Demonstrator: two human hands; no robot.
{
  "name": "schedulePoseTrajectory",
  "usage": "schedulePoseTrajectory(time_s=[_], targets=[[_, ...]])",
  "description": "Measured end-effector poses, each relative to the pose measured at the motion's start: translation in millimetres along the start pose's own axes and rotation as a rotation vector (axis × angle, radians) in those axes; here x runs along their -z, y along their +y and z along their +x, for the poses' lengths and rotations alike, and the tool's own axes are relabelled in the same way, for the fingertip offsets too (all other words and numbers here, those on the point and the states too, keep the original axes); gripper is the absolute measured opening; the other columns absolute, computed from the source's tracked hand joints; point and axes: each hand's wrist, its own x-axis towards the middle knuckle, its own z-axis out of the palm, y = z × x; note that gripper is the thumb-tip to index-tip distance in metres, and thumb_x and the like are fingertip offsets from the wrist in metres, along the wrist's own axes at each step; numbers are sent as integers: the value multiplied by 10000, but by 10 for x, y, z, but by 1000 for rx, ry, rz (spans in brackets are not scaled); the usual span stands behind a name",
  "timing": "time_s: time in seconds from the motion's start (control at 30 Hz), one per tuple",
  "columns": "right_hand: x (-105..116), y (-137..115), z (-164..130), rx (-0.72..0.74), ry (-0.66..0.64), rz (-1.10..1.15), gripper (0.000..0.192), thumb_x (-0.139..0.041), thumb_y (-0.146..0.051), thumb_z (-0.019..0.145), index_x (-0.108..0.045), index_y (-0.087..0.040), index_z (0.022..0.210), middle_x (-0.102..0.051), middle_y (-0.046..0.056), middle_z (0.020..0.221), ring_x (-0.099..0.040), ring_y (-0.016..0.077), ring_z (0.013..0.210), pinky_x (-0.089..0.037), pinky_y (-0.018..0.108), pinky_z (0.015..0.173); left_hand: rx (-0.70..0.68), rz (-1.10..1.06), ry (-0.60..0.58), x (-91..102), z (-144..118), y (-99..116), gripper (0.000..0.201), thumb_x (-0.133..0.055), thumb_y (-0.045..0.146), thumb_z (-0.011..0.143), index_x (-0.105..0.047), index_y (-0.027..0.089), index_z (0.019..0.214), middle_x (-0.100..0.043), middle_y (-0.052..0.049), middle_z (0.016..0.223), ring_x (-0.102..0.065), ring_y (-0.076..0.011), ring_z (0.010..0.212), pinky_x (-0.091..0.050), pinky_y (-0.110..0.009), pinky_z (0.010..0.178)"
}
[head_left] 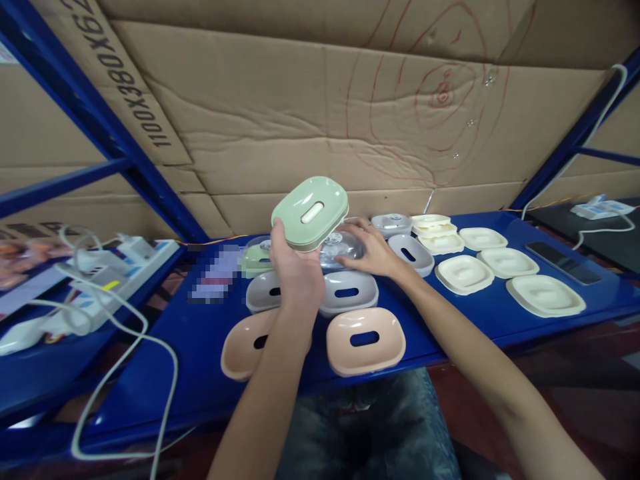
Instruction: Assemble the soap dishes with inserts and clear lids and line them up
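My left fingers [278,235] grip the green dish [293,215] from underneath and at its left side, holding it above the counter [185,347], tilted so its slotted face looks up at me. My right fingers [369,232] close round the right end of the clear cover [343,248], lower and just right of the dish; I cannot tell whether it rests on anything.

To handle the pair well, I judge I should keep the left grip to the rim and underside and turn the dish level before its edge meets the cover. The cover looks thin and slick, so a light, even hold should serve; pressing one end hard could make it skid.

Sideways room is tight. Another green dish [256,260] sits just left of my left fingers, a grey dish [411,257] lies right of my right fingers, and cream trays [464,274] spread farther right. Nearer me than both hands, a peach dish [366,359] lies close to the counter's front edge, so a low elbow could nudge it. The open room is upward, before the cardboard [280,100], so lifting looks safer than sliding
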Motion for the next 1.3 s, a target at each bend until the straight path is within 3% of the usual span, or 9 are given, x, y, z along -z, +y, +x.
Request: schedulePoseTrajectory(time_s=[0.1,0.2,0.43,0.63,0.87,1.03,1.3], targets=[[-57,18,12,-16,-22,15,707,-910,-524,825,-713,-202,1422,-644,197,1456,-642,392,1398,-502,601,1227,5,8,-4,-8,1,-1,381,-509,429,1140,-751,250,1375,-750,-88,1507,-632,-280,1505,-606,-406,1144],[-89,13,16,-35,13,98,619,-900,-518,841,-730,-247,1371,-702,144,1397,-674,349,1344,-520,569,1211,6,9,3,-11,10,-3,382,-502,422,1145,-754,238,1365,-744,-94,1512,-643,-276,1492,-605,-413,1148],[-38,-16,26,-111,204,301,455,-898,-523,851,-820,-291,1235,-798,87,1302,-707,311,1278,-541,527,1170,-43,32,10,24,34,-39,384,-517,430,1129,-781,239,1333,-749,-102,1504,-666,-277,1471,-588,-418,1169],[23,22,79,-234,373,526,485,-929,-606,798,-851,-297,1163,-841,61,1270,-756,302,1245,-548,504,1194,-17,72,55,9,35,-30,400,-525,463,1129,-776,238,1346,-757,-103,1495,-670,-284,1466,-563,-447,1208],[87,-49,69,-305,436,645,520,-959,-629,745,-859,-297,1133,-849,50,1257,-758,314,1263,-577,510,1182,164,61,-28,18,-7,35,408,-538,532,1129,-739,303,1401,-720,-80,1559,-584,-316,1556,-522,-572,1251],[94,-118,87,-309,454,687,575,-972,-657,706,-860,-277,1122,-859,55,1227,-770,314,1239,-577,509,1190,128,-34,-190,-9,-19,18,422,-505,438,1155,-714,251,1470,-719,-105,1557,-583,-307,1561,-522,-518,1270],[49,-154,97,-378,462,788,644,-948,-697,719,-829,-281,1196,-820,69,1338,-737,332,1332,-588,554,1193,74,-35,-105,-45,-25,4,367,-498,324,1149,-759,199,1375,-775,-122,1463,-647,-285,1501,-567,-463,1228]])
